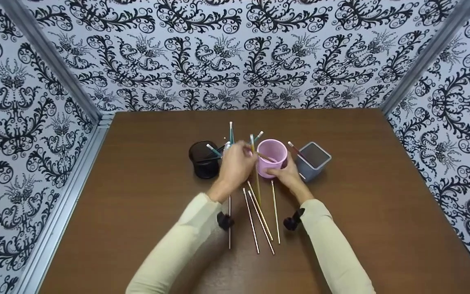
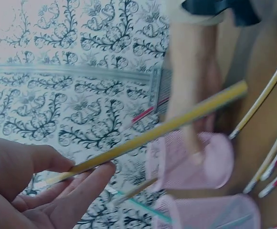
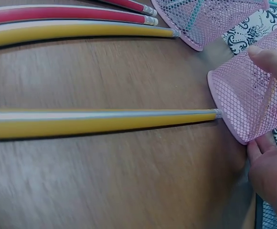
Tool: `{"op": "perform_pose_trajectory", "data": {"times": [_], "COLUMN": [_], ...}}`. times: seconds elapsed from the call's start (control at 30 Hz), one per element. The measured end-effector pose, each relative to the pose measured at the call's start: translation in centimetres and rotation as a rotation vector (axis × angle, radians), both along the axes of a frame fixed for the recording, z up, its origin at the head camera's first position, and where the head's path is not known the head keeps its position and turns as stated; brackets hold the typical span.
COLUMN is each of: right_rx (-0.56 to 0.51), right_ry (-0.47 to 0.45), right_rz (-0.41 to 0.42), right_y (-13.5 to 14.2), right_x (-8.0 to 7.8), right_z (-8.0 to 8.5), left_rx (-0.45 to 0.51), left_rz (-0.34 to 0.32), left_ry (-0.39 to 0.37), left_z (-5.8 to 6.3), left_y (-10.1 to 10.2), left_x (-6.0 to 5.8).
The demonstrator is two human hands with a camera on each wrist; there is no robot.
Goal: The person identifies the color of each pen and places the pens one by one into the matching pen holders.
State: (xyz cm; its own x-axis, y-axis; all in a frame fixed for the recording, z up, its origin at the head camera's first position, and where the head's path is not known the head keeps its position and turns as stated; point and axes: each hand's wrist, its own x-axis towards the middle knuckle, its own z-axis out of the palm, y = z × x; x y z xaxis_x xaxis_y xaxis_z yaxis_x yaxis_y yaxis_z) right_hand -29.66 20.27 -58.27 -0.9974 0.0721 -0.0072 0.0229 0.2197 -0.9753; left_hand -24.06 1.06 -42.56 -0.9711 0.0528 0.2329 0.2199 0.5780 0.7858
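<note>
My left hand [image 1: 235, 165] pinches a yellow pencil [image 2: 162, 130] near one end, between thumb and fingers. The pencil slants across the left wrist view, close beside a pink mesh cup [image 1: 262, 169]. Around that cup's side curl the thumb and fingers of my right hand [image 1: 290, 174]. One pencil [image 1: 264, 157] leans inside the held cup. A second pink mesh cup [image 2: 210, 207] with teal pencils stands next to it; in the head view my left hand mostly hides it.
A black round mesh cup [image 1: 205, 168] with pencils stands at the left, a grey square mesh cup [image 1: 308, 173] with a red pencil [image 1: 294, 147] at the right. Nearer me, several yellow and red pencils lie on the brown table [image 1: 145, 212]. Patterned walls [image 1: 235, 61] enclose it.
</note>
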Motion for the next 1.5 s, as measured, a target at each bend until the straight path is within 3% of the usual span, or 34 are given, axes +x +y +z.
{"op": "perform_pose_trajectory", "data": {"times": [0.17,0.33,0.47,0.67,0.8,1.03,1.13,1.37,1.5], "right_rx": [-0.006,-0.026,-0.01,-0.008,-0.013,-0.039,-0.024,-0.033,-0.036], "right_ry": [-0.029,-0.023,-0.033,-0.042,-0.037,-0.002,-0.005,-0.018,-0.014], "right_rz": [0.014,0.026,0.025,0.025,0.026,0.03,0.03,0.038,0.036], "right_y": [-0.2,-0.2,-0.2,-0.3,-0.2,-0.1,0.0,0.1,0.2], "right_x": [0.1,-0.2,-0.1,0.2,0.2,0.2,0.1,-0.1,-0.1], "right_z": [0.0,-0.8,-0.9,-0.9,-1.0,-1.0,-0.9,-0.8,-0.7], "left_rx": [0.016,0.078,0.113,0.16,0.181,0.129,0.118,0.195,0.157], "left_rz": [0.069,0.125,0.169,0.213,0.2,0.177,0.17,0.092,0.085], "left_ry": [0.035,0.033,0.047,0.044,0.064,0.102,0.084,-0.036,-0.046], "left_z": [2.1,2.7,2.0,0.0,-1.3,-2.9,-3.3,-4.1,-4.3], "left_y": [0.0,0.6,1.3,2.3,2.6,2.9,3.0,3.2,3.3], "left_x": [-1.6,-2.4,-2.9,-3.4,-3.5,-3.4,-3.3,-3.0,-2.9]}}
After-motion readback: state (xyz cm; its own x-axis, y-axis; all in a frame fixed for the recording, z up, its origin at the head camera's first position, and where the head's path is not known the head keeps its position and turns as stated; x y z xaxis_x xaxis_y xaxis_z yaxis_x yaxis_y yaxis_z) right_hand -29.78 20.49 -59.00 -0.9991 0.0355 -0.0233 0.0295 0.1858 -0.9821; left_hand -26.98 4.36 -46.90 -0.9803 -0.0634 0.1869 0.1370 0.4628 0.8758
